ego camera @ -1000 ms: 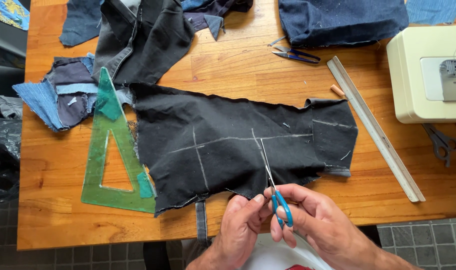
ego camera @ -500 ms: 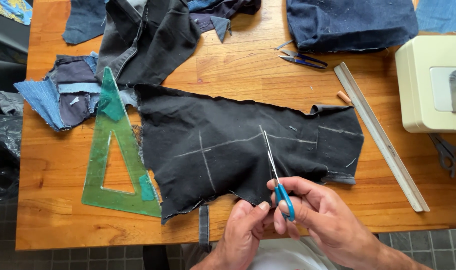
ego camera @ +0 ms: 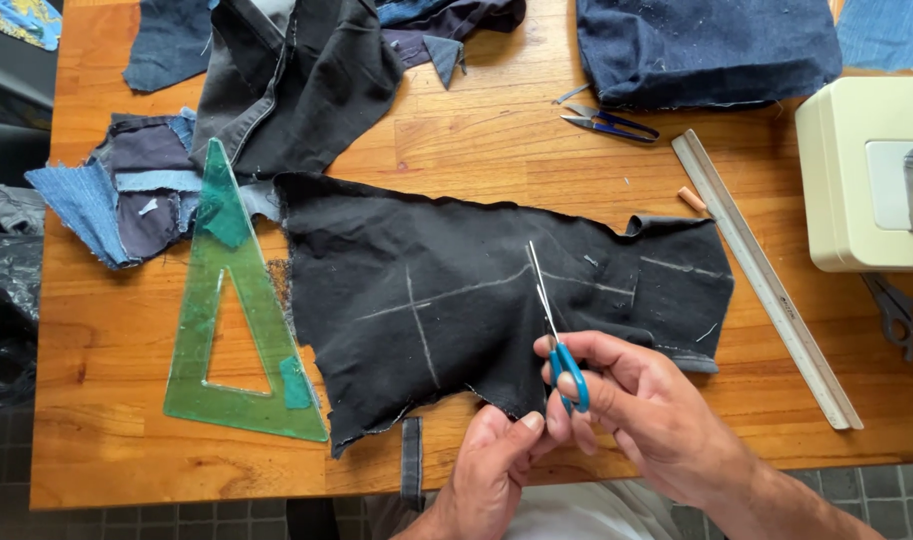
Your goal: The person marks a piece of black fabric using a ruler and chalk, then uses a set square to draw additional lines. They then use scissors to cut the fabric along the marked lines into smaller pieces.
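I see my right hand (ego camera: pixel 646 410) gripping blue-handled scissors (ego camera: pixel 554 335) over the black fabric (ego camera: pixel 456 300), low centre; my left hand (ego camera: pixel 491 470) pinches its edge.

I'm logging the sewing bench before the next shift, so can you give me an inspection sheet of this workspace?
Surface: wooden table, largely covered.
Job's things: black cloth with chalk lines, flat; blue-handled scissors over it.
Clutter: green triangle ruler, long ruler, fabric scraps, thread snips, chalk stub, dark jeans, blue denim, grey scissors.
Grips: right hand holds the scissors; left hand pinches the cloth edge.
Cables: nothing seen.
Surroundings: cream sewing machine; tiled floor.
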